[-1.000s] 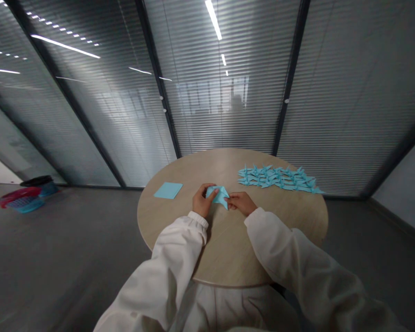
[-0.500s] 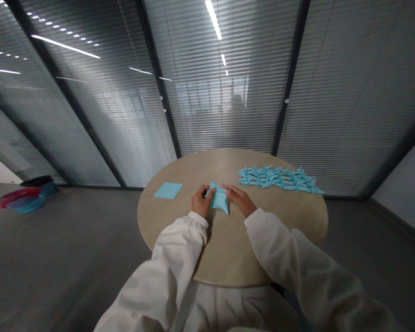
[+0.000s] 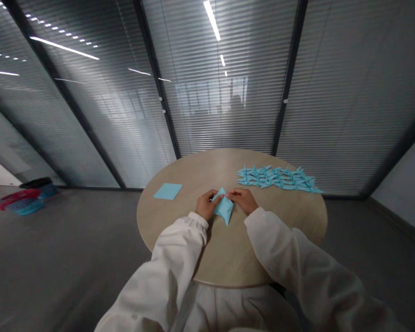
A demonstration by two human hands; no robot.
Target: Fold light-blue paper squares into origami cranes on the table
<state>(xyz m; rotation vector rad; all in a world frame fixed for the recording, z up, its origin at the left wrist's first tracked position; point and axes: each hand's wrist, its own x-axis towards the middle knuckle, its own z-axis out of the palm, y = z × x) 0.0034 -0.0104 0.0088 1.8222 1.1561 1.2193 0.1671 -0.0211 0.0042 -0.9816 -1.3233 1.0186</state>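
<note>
Facing right hand (image 3: 244, 201), left hand (image 3: 205, 205) pinches paper (image 3: 224, 211).

The table (image 3: 235, 258) is in the lower middle of the frame. On it, a sheet (image 3: 168, 191) lies at the left and paper birds (image 3: 278, 178) lie at the upper right. Between them, a bit lower, is a paper (image 3: 224, 212), with the left hand (image 3: 205, 205) on its left and the right hand (image 3: 243, 200) on its right. On the floor (image 3: 72, 249) at far left, a basket (image 3: 23, 203) sits before a bin (image 3: 47, 189). Blinds (image 3: 228, 129) hang behind the table.
</note>
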